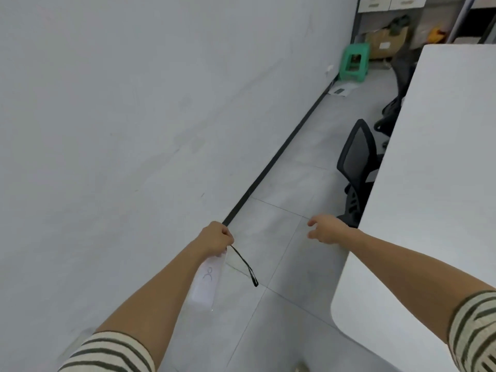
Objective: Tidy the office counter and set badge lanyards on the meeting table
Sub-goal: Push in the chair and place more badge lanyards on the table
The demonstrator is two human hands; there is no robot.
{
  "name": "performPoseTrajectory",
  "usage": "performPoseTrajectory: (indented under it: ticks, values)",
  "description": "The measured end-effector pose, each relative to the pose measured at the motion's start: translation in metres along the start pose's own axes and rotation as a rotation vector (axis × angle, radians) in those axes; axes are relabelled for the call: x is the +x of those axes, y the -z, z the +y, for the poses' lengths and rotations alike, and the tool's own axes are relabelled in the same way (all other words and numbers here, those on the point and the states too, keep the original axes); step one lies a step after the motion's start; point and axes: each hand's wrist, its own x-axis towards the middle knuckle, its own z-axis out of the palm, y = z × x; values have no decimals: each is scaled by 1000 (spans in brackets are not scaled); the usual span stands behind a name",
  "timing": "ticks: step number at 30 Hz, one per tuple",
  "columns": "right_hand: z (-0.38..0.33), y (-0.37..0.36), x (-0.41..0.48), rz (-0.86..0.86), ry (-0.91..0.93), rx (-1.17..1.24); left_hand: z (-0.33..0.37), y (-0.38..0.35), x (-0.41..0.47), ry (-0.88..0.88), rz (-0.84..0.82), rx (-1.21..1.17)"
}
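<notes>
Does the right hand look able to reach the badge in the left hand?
Probably yes: the right hand is open and empty, with nothing between it and the badge the left hand holds.

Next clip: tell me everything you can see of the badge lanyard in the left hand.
The badge lanyard is a pale, translucent-looking card sleeve with a dark scribbled mark on its upper half, plus a thin black cord. The left hand holds its top end in a closed grip. The sleeve hangs down beside the forearm, and the cord dangles free to the right as a short loop. It is held in the air above the floor, left of the white table and clear of it.
</notes>
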Motion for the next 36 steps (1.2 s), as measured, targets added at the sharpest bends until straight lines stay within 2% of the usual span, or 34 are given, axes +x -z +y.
performPoseTrajectory:
  ticks: [11, 16, 20, 21, 26, 31, 36]
  values:
    - [-11, 71, 148, 43, -180, 37, 67, 65, 208, -138, -156, 102]
    - [-14, 115, 214, 168, -293, 78, 112, 105, 317, -258, -202, 186]
    - [-24, 138, 235, 222, -358, 119, 144, 128, 375, -320, -220, 250]
    - [-17, 153, 248, 264, -402, 135, 172, 133, 404, -362, -252, 288]
    - [4, 189, 275, 381, -491, 176, 233, 127, 464, -467, -296, 323]
    - [49, 211, 330, 425, -602, 248, 288, 93, 535, -516, -375, 400]
    - [102, 221, 395, 346, -719, 427, 348, 68, 604, -546, -411, 495]
